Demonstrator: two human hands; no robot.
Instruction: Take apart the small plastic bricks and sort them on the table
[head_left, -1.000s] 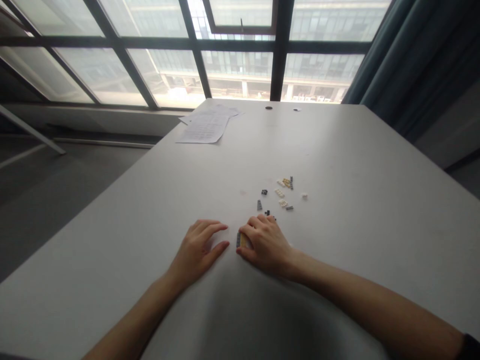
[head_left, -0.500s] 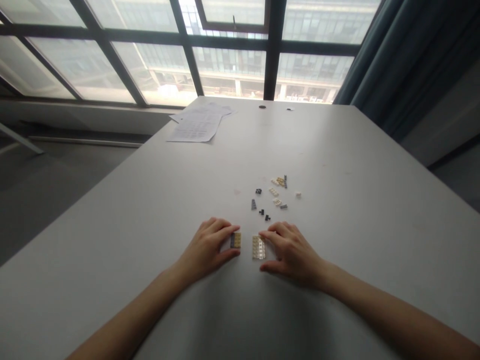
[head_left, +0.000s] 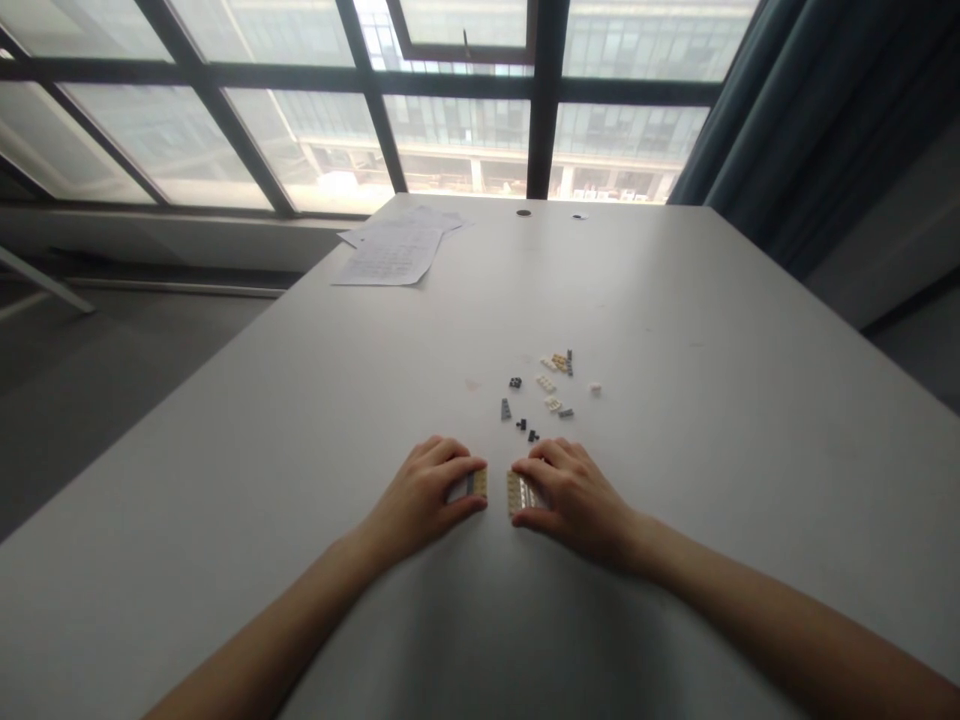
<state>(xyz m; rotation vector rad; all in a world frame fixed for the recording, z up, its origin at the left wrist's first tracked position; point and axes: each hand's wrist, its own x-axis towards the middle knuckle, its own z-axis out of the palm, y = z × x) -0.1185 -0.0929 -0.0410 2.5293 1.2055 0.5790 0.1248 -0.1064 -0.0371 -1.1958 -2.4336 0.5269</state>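
Thumb and fingers of my left hand (head_left: 435, 490) grip the far and near edges of a small tan and grey block of building bricks (head_left: 479, 483). Facing it across a narrow gap is a tan and white studded brick plate (head_left: 517, 493), which my right hand (head_left: 574, 495) pinches the same way. Both pieces are at the table surface, and my palms hide their outer ends. Just beyond my right fingertips lie two small black pieces (head_left: 533, 436).
Loose bricks are scattered ahead on the white table (head_left: 300, 440): a grey wedge piece (head_left: 505, 409), a black piece (head_left: 515, 382), white bricks (head_left: 545, 383) and a tan piece (head_left: 559, 362). Printed papers (head_left: 394, 255) lie at the far left, near the windows.
My right thumb and fingers have closed on the tan and white plate. My left hand has moved slightly right with its block, narrowing the gap. The loose bricks stay put.
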